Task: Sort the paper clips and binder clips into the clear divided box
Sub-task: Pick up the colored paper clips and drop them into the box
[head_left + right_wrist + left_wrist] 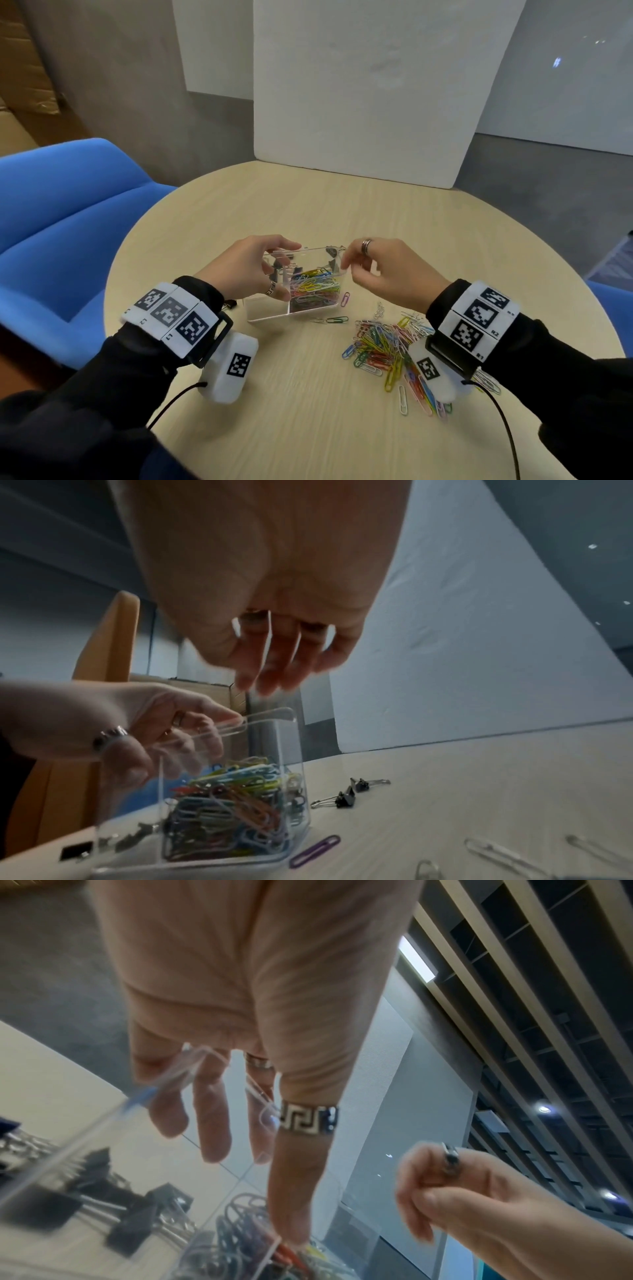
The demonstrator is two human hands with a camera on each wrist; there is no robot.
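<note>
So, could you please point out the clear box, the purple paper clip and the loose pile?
clear box (270, 313): head view, near wall.
purple paper clip (315, 851): right wrist view, mid-length.
loose pile (380, 346): head view, centre.

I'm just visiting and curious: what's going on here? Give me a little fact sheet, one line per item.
Setting: round wooden table, blue chair beside it
Clear divided box: on the table between the hands
Box contents: coloured paper clips in one compartment, black binder clips in another
Left hand: grips the box's left side
Right hand: at the box's right rim, fingers curled; anything held cannot be seen
Unsorted: pile of paper clips on the table, two binder clips beyond the box
</note>
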